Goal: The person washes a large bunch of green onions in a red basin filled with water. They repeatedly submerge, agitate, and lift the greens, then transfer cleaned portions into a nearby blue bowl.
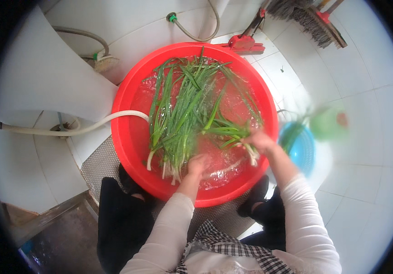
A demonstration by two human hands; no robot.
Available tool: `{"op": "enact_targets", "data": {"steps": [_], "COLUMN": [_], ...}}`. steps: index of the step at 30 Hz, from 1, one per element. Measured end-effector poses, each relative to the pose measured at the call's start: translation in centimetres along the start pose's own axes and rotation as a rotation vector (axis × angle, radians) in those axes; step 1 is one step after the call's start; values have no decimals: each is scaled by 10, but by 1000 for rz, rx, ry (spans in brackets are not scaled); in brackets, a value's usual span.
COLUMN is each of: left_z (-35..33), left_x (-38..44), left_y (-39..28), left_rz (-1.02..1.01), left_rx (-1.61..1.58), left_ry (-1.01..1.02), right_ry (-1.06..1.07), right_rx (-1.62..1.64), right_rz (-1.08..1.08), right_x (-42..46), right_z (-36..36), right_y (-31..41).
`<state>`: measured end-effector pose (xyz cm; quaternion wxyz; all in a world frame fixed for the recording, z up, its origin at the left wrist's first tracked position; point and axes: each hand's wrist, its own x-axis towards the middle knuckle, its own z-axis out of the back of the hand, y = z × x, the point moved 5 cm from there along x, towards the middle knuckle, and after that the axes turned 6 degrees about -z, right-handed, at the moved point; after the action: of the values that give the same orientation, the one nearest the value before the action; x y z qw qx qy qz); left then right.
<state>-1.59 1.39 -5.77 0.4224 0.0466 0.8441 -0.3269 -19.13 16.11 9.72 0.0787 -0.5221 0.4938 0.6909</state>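
Note:
A wide red plastic tub (125, 150) filled with water stands before me. Green onions (182, 113) with long leaves float across its left and middle part, their white ends towards me. Over the tub's right side, my right hand (260, 141) grips a small bunch of green onions (232, 133), white roots hanging down near the rim. My left hand (199, 163) is at the water's surface just right of the white ends of the big pile. Its fingers are blurred, so whether it holds anything is unclear.
A whitish hose (128, 113) runs over the tub's left rim. Right of the tub is a blue plastic basket (301, 149) with greens in it. A red sponge mop (242, 44) and a broom (319, 29) lean behind. Perforated matting (97, 164) lies underfoot.

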Motion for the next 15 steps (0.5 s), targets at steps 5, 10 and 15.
{"op": "enact_targets", "data": {"steps": [5,10,15], "left_z": [-13,5,3], "left_x": [-11,-1,-8], "left_y": [-12,-15,-15], "left_rz": [58,13,0], "left_rx": [31,84,144], "left_ry": [30,63,24], "right_ry": [-87,-399,-669], "right_rx": [-132,-295,-146], "right_rz": [180,246,277], "right_x": [-80,-163,-231], "right_z": [23,65,154], "right_y": [60,88,33]}}
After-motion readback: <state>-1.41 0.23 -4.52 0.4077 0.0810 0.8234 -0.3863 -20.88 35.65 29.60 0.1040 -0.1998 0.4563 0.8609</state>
